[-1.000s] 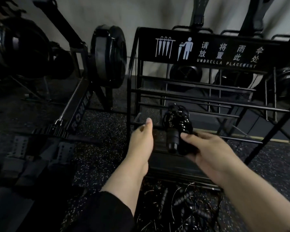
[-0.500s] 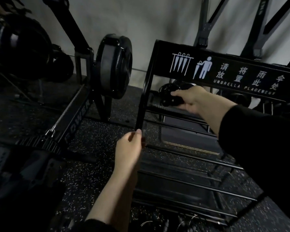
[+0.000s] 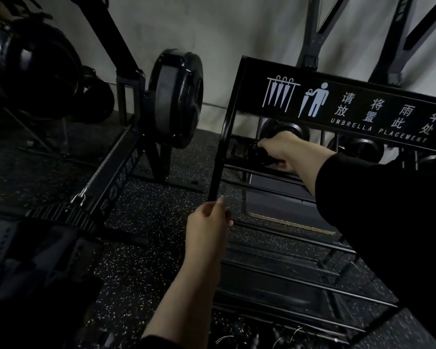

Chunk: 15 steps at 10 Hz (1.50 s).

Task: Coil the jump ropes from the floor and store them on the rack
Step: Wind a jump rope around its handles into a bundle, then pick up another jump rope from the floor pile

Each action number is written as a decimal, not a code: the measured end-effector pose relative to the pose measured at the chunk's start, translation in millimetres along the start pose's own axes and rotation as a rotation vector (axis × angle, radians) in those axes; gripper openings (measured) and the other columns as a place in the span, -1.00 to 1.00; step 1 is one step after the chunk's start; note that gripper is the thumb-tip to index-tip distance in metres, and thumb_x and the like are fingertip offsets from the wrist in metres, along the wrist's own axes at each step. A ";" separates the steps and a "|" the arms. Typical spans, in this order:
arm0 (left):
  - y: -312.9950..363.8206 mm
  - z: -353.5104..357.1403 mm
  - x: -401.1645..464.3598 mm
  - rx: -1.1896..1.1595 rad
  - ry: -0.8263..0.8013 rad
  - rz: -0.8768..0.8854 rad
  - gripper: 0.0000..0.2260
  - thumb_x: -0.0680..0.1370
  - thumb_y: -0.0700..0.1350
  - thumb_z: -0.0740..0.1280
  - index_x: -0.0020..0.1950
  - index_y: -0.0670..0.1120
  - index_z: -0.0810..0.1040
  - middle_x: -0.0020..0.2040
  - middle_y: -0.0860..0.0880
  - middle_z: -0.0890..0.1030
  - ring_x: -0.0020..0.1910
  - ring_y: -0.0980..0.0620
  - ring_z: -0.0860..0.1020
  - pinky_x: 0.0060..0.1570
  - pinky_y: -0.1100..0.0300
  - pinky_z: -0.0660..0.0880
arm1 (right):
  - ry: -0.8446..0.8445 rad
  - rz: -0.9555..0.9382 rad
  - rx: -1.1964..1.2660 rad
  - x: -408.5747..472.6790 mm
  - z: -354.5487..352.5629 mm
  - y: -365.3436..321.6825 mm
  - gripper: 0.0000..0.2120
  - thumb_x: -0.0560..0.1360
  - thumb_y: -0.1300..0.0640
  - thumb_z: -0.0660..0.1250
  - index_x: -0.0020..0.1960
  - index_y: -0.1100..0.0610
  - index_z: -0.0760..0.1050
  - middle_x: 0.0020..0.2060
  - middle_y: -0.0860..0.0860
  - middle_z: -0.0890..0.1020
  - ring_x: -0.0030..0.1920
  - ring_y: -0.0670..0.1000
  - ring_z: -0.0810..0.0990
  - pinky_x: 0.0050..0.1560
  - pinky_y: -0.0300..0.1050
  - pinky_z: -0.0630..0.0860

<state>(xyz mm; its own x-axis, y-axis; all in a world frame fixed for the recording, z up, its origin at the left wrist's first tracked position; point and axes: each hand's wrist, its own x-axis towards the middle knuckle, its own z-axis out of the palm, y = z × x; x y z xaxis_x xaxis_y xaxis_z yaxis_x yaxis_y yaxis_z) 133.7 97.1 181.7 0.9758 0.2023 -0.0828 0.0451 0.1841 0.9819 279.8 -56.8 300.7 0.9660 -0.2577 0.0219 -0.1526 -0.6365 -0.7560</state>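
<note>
We hold the coiled black jump rope bundle [image 3: 258,153] in our right hand [image 3: 281,153], fingers curled around it, just above the upper bars at the back left of the black metal umbrella rack [image 3: 218,170]. Our left hand [image 3: 208,222] pinches the rack's front post to steady it. We should lower the bundle fully onto the bars before we let go, so the coil does not fall open. More loose ropes [image 3: 249,337] lie on the speckled rubber floor [image 3: 146,212].

Rack [image 3: 218,172] right of rowing machine [image 3: 116,177], loose ropes [image 3: 262,336] on floor before rack
</note>
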 end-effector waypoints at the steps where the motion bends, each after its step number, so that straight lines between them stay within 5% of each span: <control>1: 2.3 1.0 -1.1 -0.008 -0.016 -0.001 -0.75 0.69 0.00 0.25 -0.01 -0.08 0.65 -0.15 -0.09 0.71 -0.14 -0.03 0.67 -0.16 0.07 0.52 | 0.013 -0.028 -0.026 2.3 -0.7 6.0 -0.61 0.62 0.05 0.32 0.35 0.26 0.52 -0.01 0.09 0.54 -0.02 0.09 0.57 0.16 0.02 0.57; 2: 0.8 3.2 -2.2 -0.009 -0.026 0.008 -0.73 0.69 0.01 0.24 -0.02 -0.09 0.65 -0.15 -0.12 0.70 -0.19 0.01 0.63 -0.19 0.08 0.49 | 0.050 -0.046 -0.060 2.9 -4.2 9.8 -0.60 0.63 -0.02 0.30 0.31 0.26 0.54 0.12 0.17 0.64 0.19 0.20 0.64 0.21 0.05 0.56; 4: -0.5 9.7 -6.3 0.061 -0.056 0.012 -0.67 0.69 0.07 0.24 0.03 -0.14 0.67 -0.15 -0.19 0.70 -0.26 -0.03 0.58 -0.22 0.04 0.45 | 0.159 -0.073 -0.072 -12.0 -17.6 16.1 -0.50 0.67 -0.14 0.20 0.38 0.23 0.49 0.13 0.17 0.65 0.10 0.19 0.63 0.02 -0.03 0.54; 5: 0.9 18.2 -14.3 0.160 -0.067 0.024 -0.62 0.65 0.16 0.25 0.24 -0.08 0.62 0.00 -0.07 0.71 -0.04 -0.07 0.68 0.05 -0.03 0.62 | 0.394 -0.343 0.066 -46.9 -31.0 26.7 -0.66 0.70 -0.06 0.17 0.21 0.17 0.55 -0.10 0.04 0.64 -0.19 -0.04 0.57 -0.26 -0.21 0.38; 6: -5.7 35.5 -28.4 0.138 -0.077 -0.017 -0.57 0.59 0.27 0.22 0.15 -0.03 0.65 0.14 -0.07 0.69 0.11 -0.11 0.66 0.21 -0.11 0.58 | 0.391 -0.552 0.193 -115.2 -26.0 53.8 -0.73 0.70 0.01 0.20 -0.02 0.14 0.57 -0.27 0.01 0.58 -0.37 -0.12 0.43 -0.36 -0.21 0.33; 7: -17.6 59.5 -48.3 0.169 -0.118 -0.111 -0.59 0.65 0.26 0.17 -0.01 0.00 0.65 -0.08 -0.05 0.71 -0.05 -0.10 0.68 0.10 -0.05 0.60 | 0.245 -0.498 0.180 -173.9 -1.8 113.2 -0.73 0.68 0.06 0.24 -0.12 0.14 0.57 -0.32 0.00 0.58 -0.37 -0.13 0.46 -0.33 -0.24 0.35; 8: -43.4 78.0 -67.2 0.350 -0.296 -0.139 -0.58 0.67 0.25 0.15 0.09 -0.03 0.65 -0.04 0.02 0.68 -0.04 0.03 0.63 0.05 0.07 0.56 | 0.128 -0.325 0.212 -212.9 11.6 181.4 -0.81 0.67 0.07 0.27 -0.06 0.07 0.59 -0.25 -0.11 0.59 -0.26 -0.16 0.53 -0.24 -0.27 0.38; 9: -85.9 84.2 -78.0 0.603 -0.514 -0.140 -0.62 0.66 0.21 0.19 0.09 -0.03 0.65 0.01 -0.01 0.69 0.00 0.00 0.64 0.13 -0.01 0.59 | 0.157 -0.143 0.207 -227.4 11.4 251.7 -0.81 0.67 0.02 0.26 -0.05 0.03 0.58 -0.33 -0.12 0.56 -0.35 -0.17 0.49 -0.33 -0.28 0.33; 10: -130.2 78.4 -80.4 0.733 -0.624 -0.224 -0.68 0.69 0.11 0.20 0.04 -0.08 0.61 -0.03 -0.10 0.68 -0.13 -0.03 0.66 -0.10 0.07 0.57 | 0.102 0.018 0.079 -235.9 19.3 322.3 -0.81 0.66 0.08 0.28 -0.10 0.09 0.55 -0.35 -0.07 0.57 -0.31 -0.06 0.54 -0.25 -0.13 0.37; 11: -167.5 65.9 -76.5 0.832 -0.599 -0.280 -0.72 0.71 0.03 0.20 0.07 -0.12 0.60 -0.09 -0.08 0.67 -0.23 0.00 0.61 -0.23 0.18 0.48 | -0.069 0.177 -0.074 -245.2 37.6 381.5 -0.88 0.61 0.12 0.30 -0.05 0.07 0.61 -0.22 0.07 0.67 -0.15 0.13 0.63 -0.13 -0.06 0.48; 12: -194.7 52.9 -70.4 0.929 -0.568 -0.297 -0.75 0.71 0.02 0.20 0.09 -0.11 0.59 -0.10 -0.06 0.68 -0.22 -0.02 0.62 -0.19 0.18 0.48 | -0.260 0.214 -0.144 -256.9 57.2 408.0 -0.79 0.61 0.11 0.24 -0.16 0.03 0.58 -0.32 0.02 0.65 -0.30 0.06 0.59 -0.26 -0.11 0.44; 13: -213.5 40.7 -64.9 0.991 -0.533 -0.294 -0.76 0.71 -0.02 0.18 0.09 -0.11 0.58 -0.07 -0.09 0.69 -0.19 -0.04 0.63 -0.17 0.15 0.50 | -0.436 0.171 -0.193 -261.8 83.2 421.1 -0.80 0.65 0.14 0.20 0.06 0.12 0.61 -0.15 0.14 0.70 -0.31 0.10 0.59 -0.37 -0.12 0.33; 14: -226.0 27.7 -58.3 1.044 -0.496 -0.289 -0.75 0.71 -0.08 0.15 0.10 -0.14 0.59 -0.04 -0.12 0.69 -0.15 -0.07 0.64 -0.03 0.03 0.58 | -0.558 0.161 -0.201 -263.0 114.5 429.7 -0.71 0.70 0.08 0.16 0.33 0.15 0.50 0.04 0.17 0.70 -0.44 -0.13 0.43 -0.47 -0.27 0.30; 15: -235.0 14.0 -53.2 1.062 -0.464 -0.304 -0.78 0.71 -0.08 0.14 0.13 -0.09 0.57 -0.04 -0.07 0.68 -0.06 -0.07 0.67 0.08 0.00 0.59 | -0.703 0.110 -0.252 -266.1 150.1 433.5 -0.69 0.71 0.06 0.14 0.39 0.12 0.45 0.10 0.12 0.67 -0.28 -0.07 0.55 -0.26 -0.15 0.49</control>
<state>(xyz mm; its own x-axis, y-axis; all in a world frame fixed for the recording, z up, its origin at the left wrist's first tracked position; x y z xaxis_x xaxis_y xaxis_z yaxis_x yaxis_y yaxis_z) 74.1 29.6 -42.3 0.8689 -0.1180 -0.4807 0.2285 -0.7659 0.6010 -12.0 -155.0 -131.0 0.8354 0.1414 -0.5312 -0.2175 -0.8024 -0.5557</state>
